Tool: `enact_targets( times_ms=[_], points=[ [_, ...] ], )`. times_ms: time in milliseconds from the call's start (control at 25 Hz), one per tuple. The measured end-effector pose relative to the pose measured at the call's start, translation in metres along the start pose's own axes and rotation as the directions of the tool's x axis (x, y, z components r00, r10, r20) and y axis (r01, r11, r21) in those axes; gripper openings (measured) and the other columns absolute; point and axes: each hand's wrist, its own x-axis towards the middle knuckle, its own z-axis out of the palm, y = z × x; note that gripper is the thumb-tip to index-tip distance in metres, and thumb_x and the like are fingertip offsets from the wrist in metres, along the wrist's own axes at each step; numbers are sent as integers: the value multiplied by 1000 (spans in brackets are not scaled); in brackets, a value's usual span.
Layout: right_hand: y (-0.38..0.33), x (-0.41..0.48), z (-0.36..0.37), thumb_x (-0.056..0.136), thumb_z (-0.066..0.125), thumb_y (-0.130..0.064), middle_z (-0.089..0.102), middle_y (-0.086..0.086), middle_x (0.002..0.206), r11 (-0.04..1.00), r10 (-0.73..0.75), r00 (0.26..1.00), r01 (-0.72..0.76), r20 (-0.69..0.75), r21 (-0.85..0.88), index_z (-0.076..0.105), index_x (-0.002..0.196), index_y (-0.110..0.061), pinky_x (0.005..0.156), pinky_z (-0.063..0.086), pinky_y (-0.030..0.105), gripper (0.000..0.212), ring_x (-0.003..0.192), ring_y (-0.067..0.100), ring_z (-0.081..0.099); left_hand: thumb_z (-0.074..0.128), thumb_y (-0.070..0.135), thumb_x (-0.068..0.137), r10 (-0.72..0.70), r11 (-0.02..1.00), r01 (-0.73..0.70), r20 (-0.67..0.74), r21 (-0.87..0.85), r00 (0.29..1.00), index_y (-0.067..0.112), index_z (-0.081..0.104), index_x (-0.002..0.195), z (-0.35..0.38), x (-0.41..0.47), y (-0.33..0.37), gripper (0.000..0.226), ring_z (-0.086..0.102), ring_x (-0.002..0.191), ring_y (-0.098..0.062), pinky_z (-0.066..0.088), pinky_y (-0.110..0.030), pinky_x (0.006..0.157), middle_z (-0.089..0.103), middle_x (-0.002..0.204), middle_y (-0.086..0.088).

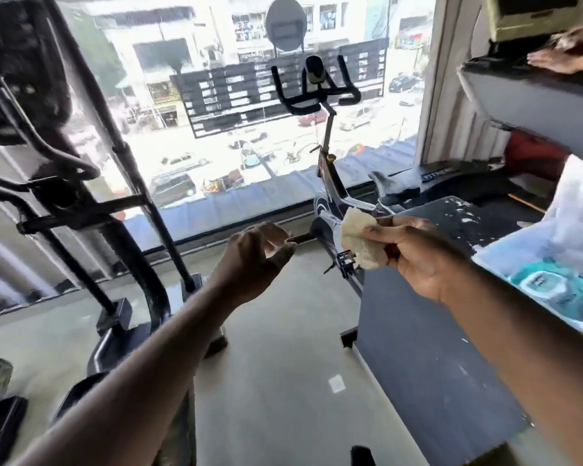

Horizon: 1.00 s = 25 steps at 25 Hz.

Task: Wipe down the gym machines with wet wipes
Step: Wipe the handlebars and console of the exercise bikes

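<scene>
The right hand (418, 260) grips a bunched wet wipe (360, 242), seemingly readied for the exercise bike (329, 183), while the left hand (253, 260) hangs relaxed, empty.

The wipe (362, 242) is off-white, bit creamy. The spin bike (308, 108) is blk, the elliptical (128, 169) blk too. The box (418, 331) is dark slate-blue w/ white flecks on top. The wipes pack (549, 284) is teal & white, in a whitish see-thru bag (579, 196). The floor (283, 364) pale grey-beige

Left hand (256, 253) loosely curled (holding nothing); right hand (414, 255) raised, pinching a wipe (360, 242)
</scene>
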Motion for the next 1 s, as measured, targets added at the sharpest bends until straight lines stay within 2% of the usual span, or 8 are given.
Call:
enact_targets(
  times_ms=[120, 280, 440, 520, 640, 720, 800, 1000],
  points=[
    [9, 101, -11, 87, 76, -4, 73, 27, 109, 997, 21, 999, -19, -35, 76, 65, 124, 10, 65, 61, 31, 42, 85, 24, 71, 74, 39, 95, 2, 999, -1, 26, -34, 1000, 28, 73, 102, 46, 97, -25, 13, 68, 88, 0, 48, -12, 76, 74, 96, 16],
    [6, 226, -30, 87, 76, 0, 73, 14, 89, 990, 67, 986, -46, -151, 135, 70, 110, 6, 55, 57, 26, 24, 69, 18, 69, 74, 39, 95, -33, 998, 37, 83, -44, 996, 26, 74, 103, 99, 219, -49, 16, 69, 89, -1, 38, -1, 72, 74, 97, 16],
    [20, 339, -31, 90, 74, 0, 75, 27, 104, 993, 103, 945, -79, -309, 92, 70, 108, 5, 78, 55, 41, 19, 83, 29, 66, 72, 42, 96, -50, 995, 62, 160, -72, 986, 26, 73, 102, 144, 329, -79, 16, 69, 88, 4, 41, -4, 70, 75, 100, 17],
    [28, 383, -37, 89, 72, 2, 77, 21, 97, 989, 144, 925, -118, -351, 93, 71, 104, 1, 75, 54, 43, 15, 81, 28, 68, 73, 38, 96, -18, 996, 35, 223, -76, 975, 29, 71, 99, 169, 379, -89, 10, 66, 86, 9, 40, -1, 69, 72, 98, 19],
    [41, 443, -56, 90, 73, -2, 77, 10, 81, 988, 151, 878, -128, -455, 81, 72, 99, -5, 57, 51, 30, 9, 68, 19, 67, 74, 38, 96, 81, 991, -47, 296, -122, 952, 33, 69, 99, 219, 463, -109, 7, 70, 91, -1, 56, -22, 84, 73, 98, 17],
    [49, 485, -73, 91, 75, -8, 75, 10, 79, 992, 123, 818, -100, -562, 72, 73, 92, -8, 51, 49, 25, 3, 63, 15, 65, 72, 42, 95, 142, 985, -96, 360, -143, 922, 30, 72, 104, 256, 520, -123, 15, 71, 95, -5, 59, -34, 89, 75, 102, 14],
    [58, 519, -85, 84, 80, -22, 78, 14, 83, 994, 87, 724, -110, -685, 9, 76, 86, -14, 61, 57, 38, 9, 68, 21, 68, 71, 44, 95, 223, 972, -165, 445, -166, 868, 31, 71, 105, 290, 571, -135, 16, 70, 97, -8, 57, -36, 91, 74, 101, 14],
    [76, 570, -116, 74, 72, -34, 75, -7, 71, 935, -78, 350, -301, -934, -190, 74, 73, -40, 68, 61, 40, 7, 76, 23, 75, 67, 46, 94, 388, 921, -313, 599, -230, 701, 29, 71, 110, 363, 667, -148, 23, 67, 106, -16, 50, -31, 91, 74, 109, 7]
  ],
)
